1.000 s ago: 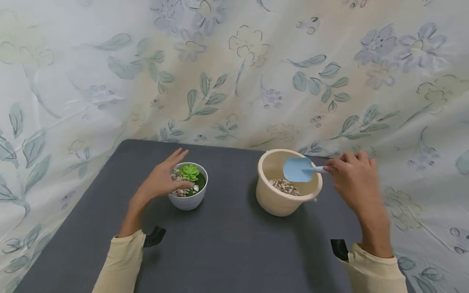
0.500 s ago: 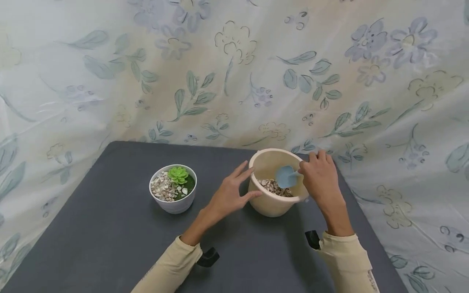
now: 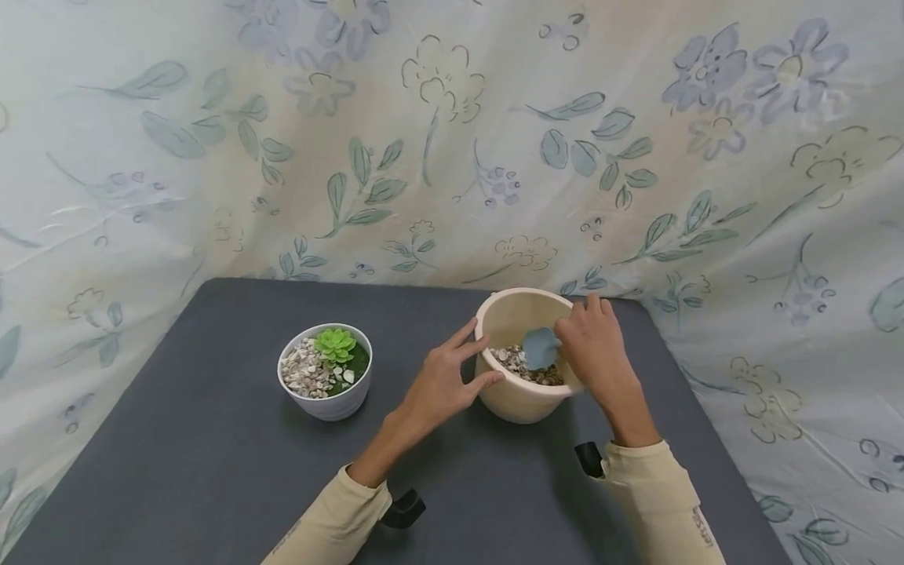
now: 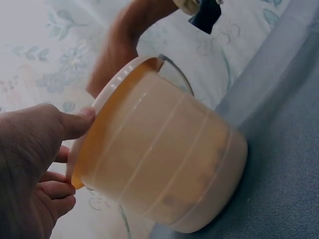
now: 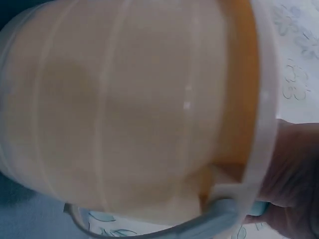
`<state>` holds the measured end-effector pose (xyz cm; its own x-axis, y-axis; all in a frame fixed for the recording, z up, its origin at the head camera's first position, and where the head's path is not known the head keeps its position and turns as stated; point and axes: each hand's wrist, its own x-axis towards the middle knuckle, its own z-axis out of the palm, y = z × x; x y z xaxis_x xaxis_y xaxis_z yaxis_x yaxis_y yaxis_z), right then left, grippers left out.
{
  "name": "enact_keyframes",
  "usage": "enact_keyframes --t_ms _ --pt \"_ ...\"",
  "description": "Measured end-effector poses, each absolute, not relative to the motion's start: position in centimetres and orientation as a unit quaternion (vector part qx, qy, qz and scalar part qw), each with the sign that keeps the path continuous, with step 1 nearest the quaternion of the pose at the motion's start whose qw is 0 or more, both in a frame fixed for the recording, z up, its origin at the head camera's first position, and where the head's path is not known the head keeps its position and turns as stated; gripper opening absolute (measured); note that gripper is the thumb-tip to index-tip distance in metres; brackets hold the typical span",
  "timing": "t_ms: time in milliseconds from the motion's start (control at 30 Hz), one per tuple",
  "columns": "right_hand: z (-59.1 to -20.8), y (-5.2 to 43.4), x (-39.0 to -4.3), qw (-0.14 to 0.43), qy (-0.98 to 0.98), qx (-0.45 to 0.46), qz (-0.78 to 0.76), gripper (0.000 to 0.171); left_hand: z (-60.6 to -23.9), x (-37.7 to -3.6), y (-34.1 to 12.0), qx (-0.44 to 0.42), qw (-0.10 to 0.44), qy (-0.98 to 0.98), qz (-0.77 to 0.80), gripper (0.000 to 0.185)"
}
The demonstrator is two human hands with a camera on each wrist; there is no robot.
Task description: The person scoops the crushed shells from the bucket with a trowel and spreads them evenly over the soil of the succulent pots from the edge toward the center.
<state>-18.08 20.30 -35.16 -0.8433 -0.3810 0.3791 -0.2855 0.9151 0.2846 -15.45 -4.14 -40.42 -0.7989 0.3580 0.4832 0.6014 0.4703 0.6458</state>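
A beige plastic bucket (image 3: 523, 400) (image 4: 164, 164) (image 5: 124, 109) stands on the dark grey table (image 3: 212, 471) and holds small pebbles (image 3: 510, 359). My left hand (image 3: 445, 377) (image 4: 30, 164) grips the bucket's left wall, with its thumb at the rim. From the right, my right hand (image 3: 593, 345) (image 5: 294, 184) reaches over the rim and holds a light blue scoop (image 3: 540, 348), whose blade dips into the pebbles. To the left stands a white pot (image 3: 325, 402) with a green succulent (image 3: 335, 343), pebbles and dark soil; neither hand touches it.
A floral cloth (image 3: 452, 141) hangs close behind and around the table, right behind the bucket. The table's right edge lies near the bucket. Bare tabletop stretches across the front and left. A thin wire handle (image 5: 149, 231) hangs at the bucket's side.
My left hand left the white pot, crossed to the right and took hold of the bucket. My right hand lowered the scoop from above the rim into the pebbles.
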Motion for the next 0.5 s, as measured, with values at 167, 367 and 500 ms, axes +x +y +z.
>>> enact_keyframes --t_ms 167,367,500 --pt "-35.4 19.7 -18.6 0.183 -0.960 0.195 -0.078 0.012 -40.1 -15.3 -4.4 -0.282 0.146 -0.844 -0.432 0.060" --pt "-35.1 20.0 -19.1 0.118 -0.974 0.193 -0.001 0.015 -40.1 -15.3 -4.4 -0.287 0.147 -0.846 -0.425 0.059" --pt "-35.1 20.8 -19.0 0.076 -0.976 0.192 0.074 0.022 -40.3 -15.3 -4.2 -0.286 0.144 -0.845 -0.428 0.060"
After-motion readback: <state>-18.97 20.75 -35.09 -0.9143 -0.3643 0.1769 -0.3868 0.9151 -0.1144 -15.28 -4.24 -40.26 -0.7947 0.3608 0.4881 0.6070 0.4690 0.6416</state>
